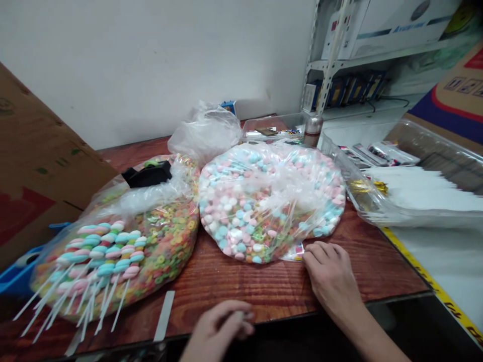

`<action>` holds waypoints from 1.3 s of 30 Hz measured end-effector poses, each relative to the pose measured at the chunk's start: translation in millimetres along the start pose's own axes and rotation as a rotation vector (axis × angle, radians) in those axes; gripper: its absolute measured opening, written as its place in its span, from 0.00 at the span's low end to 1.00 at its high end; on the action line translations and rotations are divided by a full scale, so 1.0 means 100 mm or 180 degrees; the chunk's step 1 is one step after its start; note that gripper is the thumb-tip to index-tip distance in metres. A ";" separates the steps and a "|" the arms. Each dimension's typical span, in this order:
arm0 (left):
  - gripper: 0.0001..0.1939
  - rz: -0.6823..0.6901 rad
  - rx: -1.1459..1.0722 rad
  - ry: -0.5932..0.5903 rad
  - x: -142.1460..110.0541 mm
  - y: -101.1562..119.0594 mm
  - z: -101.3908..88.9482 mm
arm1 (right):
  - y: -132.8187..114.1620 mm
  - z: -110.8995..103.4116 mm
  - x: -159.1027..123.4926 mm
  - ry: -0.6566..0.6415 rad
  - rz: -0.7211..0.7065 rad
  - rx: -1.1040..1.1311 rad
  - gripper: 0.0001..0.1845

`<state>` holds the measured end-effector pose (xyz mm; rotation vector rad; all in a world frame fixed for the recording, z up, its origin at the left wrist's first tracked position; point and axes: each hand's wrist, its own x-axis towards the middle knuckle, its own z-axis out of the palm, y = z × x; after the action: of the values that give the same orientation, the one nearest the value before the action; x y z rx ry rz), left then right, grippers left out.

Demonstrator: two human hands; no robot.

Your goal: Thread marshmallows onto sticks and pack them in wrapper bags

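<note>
My left hand (225, 326) is low in the middle, over the table's front edge. Its fingers are curled with the thumb against them; whatever lies inside is hidden. On the table at right, my right hand (332, 271) has bent fingers closed at the edge of a small clear packet (296, 251) with coloured print. That packet lies partly beside a large clear bag of pastel candies (241, 221), pink, blue and white, with ring-shaped pieces among them. To the left, marshmallow candy skewers (105, 249) on white sticks rest on a bag of colourful candy rings (169, 241).
A black tape dispenser (148, 174) sits on the left bag. Cardboard boxes (41, 151) stand at both sides. At right, a clear plastic bin (400, 217) holds white sheets and gold ties. Behind are a crumpled plastic bag (207, 128), a metallic bottle (313, 130) and white shelving (328, 65).
</note>
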<state>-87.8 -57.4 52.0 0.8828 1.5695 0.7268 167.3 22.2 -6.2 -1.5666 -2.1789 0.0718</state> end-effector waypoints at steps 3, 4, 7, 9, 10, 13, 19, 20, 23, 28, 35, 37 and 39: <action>0.11 0.0118 -0.0078 -0.1194 0.30 0.10 0.59 | 0.02 0.02 0.01 0.0031 0.0015 -0.0020 0.09; 0.10 0.0151 -0.0163 -0.1348 0.37 0.12 0.74 | 0.02 0.05 0.03 0.0025 0.0023 -0.0026 0.08; 0.08 0.0034 -0.0505 -0.1323 0.52 0.14 0.99 | 0.03 0.19 0.09 -0.0007 0.0041 -0.0054 0.08; 0.10 -0.0241 -0.0968 -0.1217 0.57 0.14 1.01 | 0.01 0.22 0.11 -0.0010 0.0015 -0.0072 0.10; 0.12 -0.0409 -0.1260 -0.1209 0.59 0.14 1.00 | 0.00 0.20 0.10 -0.0015 -0.0013 -0.0081 0.11; 0.19 -0.0939 -0.2144 -0.1462 0.64 0.15 1.00 | -0.02 0.02 0.02 0.0149 -0.0207 -0.0001 0.13; 0.12 -0.1046 -0.3771 -0.1208 0.74 0.19 1.28 | 0.11 -0.41 -0.30 0.0640 -0.0686 0.0397 0.13; 0.10 -0.0919 -0.3779 -0.1038 0.74 0.21 1.33 | 0.13 -0.43 -0.34 0.0594 -0.0467 0.0535 0.17; 0.07 -0.0485 -0.3545 -0.0753 0.69 0.29 1.40 | 0.11 -0.36 -0.41 0.0512 0.0921 0.1759 0.31; 0.14 0.0022 -0.2731 -0.0380 0.59 0.33 1.31 | -0.16 -0.21 -0.30 0.0120 0.2146 0.3694 0.11; 0.11 0.0412 -0.2482 0.0015 0.62 0.20 1.07 | -0.31 -0.17 -0.24 -0.0318 0.1704 0.3153 0.18; 0.13 0.0324 -0.2774 0.0045 0.63 0.17 1.06 | -0.33 -0.14 -0.23 -0.0279 0.1504 0.2764 0.20; 0.14 0.0199 -0.3061 -0.0057 0.63 0.17 1.05 | -0.36 -0.15 -0.21 -0.0237 0.1282 0.2475 0.23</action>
<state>13.0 4.1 14.8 0.2121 0.9740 1.3431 146.0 -12.9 11.0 -1.4834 -1.5359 0.9826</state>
